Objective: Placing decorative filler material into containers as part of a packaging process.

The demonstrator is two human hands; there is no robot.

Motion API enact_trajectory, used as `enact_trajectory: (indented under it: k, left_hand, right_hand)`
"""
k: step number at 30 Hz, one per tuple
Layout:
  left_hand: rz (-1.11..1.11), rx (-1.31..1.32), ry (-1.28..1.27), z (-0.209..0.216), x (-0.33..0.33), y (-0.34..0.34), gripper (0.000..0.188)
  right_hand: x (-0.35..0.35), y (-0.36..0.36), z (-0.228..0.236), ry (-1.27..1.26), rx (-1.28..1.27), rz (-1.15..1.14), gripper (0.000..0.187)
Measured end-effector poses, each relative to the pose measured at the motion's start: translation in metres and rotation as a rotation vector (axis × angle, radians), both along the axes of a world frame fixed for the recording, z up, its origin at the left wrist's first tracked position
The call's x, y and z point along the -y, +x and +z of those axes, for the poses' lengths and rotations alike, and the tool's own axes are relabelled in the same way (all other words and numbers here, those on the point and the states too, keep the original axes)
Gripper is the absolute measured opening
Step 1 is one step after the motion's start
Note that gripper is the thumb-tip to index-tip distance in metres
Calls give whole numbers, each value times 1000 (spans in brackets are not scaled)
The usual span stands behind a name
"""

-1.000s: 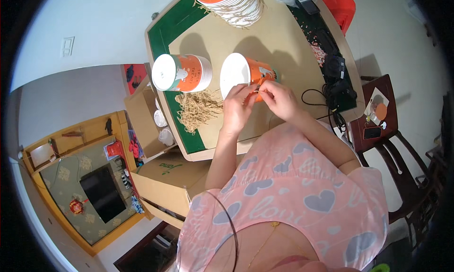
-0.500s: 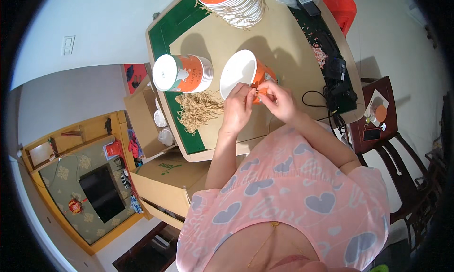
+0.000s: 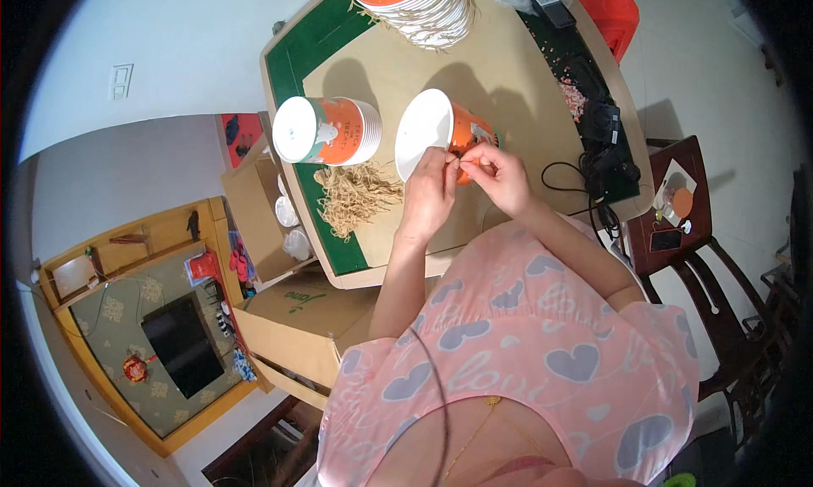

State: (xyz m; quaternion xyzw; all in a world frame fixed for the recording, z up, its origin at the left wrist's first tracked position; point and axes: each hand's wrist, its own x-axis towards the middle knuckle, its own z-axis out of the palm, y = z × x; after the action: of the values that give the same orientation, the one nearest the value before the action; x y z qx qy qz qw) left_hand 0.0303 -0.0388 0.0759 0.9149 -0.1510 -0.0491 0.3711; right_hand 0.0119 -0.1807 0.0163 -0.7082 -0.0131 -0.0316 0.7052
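An orange paper bucket [image 3: 468, 130] with a white inside lies tipped on its side on the table, its mouth turned to the left. My left hand [image 3: 428, 197] is closed in a pinch at the bucket's lower side near the rim. Fingertips of my right hand [image 3: 500, 179] pinch at the same spot, almost touching the left ones. What sits between the fingers is too small to make out. Left of my hands lies a heap of tan twisted cords [image 3: 356, 197]. Just beyond it a stack of nested orange and green buckets [image 3: 334, 131] rests on its side.
A larger stack of buckets with tan cords [image 3: 423, 17] is at the table's far side. Black adapters and cables [image 3: 600, 123] line the right edge. An open cardboard box [image 3: 296, 318] stands below the table's left corner, and a dark chair [image 3: 711, 292] at right.
Both hands keep pinching at the bucket, with only slight finger movement. The bucket has turned slightly. A dark strand now hangs across my chest.
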Motion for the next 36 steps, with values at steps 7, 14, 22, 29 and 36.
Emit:
enact_trajectory:
  k: [7, 14, 22, 29, 36]
  left_hand:
    - [26, -59, -20, -2, -2, -2, 7]
    - [27, -21, -74, -4, -8, -1, 5]
    - [11, -2, 46, 3, 1, 1, 17]
    - [63, -48, -39, -1, 0, 0, 13]
    - [83, -113, -93, -1, 0, 1, 10]
  right_hand:
    - [-4, 0, -7, 116, -30, 24, 5]
    - [1, 0, -7, 204, -72, 13, 3]
    - [-3, 0, 4, 79, -8, 8, 4]
    - [-4, 0, -4, 156, -38, 62, 4]
    - [1, 4, -10, 201, -88, 127, 6]
